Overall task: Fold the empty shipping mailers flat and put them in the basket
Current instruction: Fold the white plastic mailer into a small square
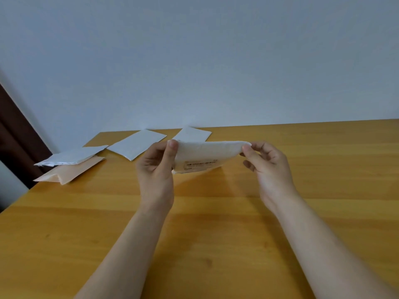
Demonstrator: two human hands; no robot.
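Five mailers in view, no basket visible. Wooden table (216,223) fills the lower frame, plain wall behind it. Held mailer (205,152), off-white and padded, sits above the table centre, clear of the surface, top edge roughly level, lower part sagging toward the person. Four others lie at the far left of the table:
- peach mailer (71,172) at the left edge, partly under a silver mailer (71,156)
- white mailer (136,145) just right of those
- rear white mailer (193,134) behind the held one, near the wall

Left hand (155,167) pinches the held mailer's left corner, thumb on top. Right hand (269,167) pinches the right corner between thumb and fingertips, other fingers loosely curled. Barcode label (200,165) shows on the underside face.

Step in hand, as judged: the start of folding this mailer, no crease visible yet. Next move likely needs the two corners brought together or the mailer laid down and pressed flat. After that the basket has to be located, since it is out of frame.
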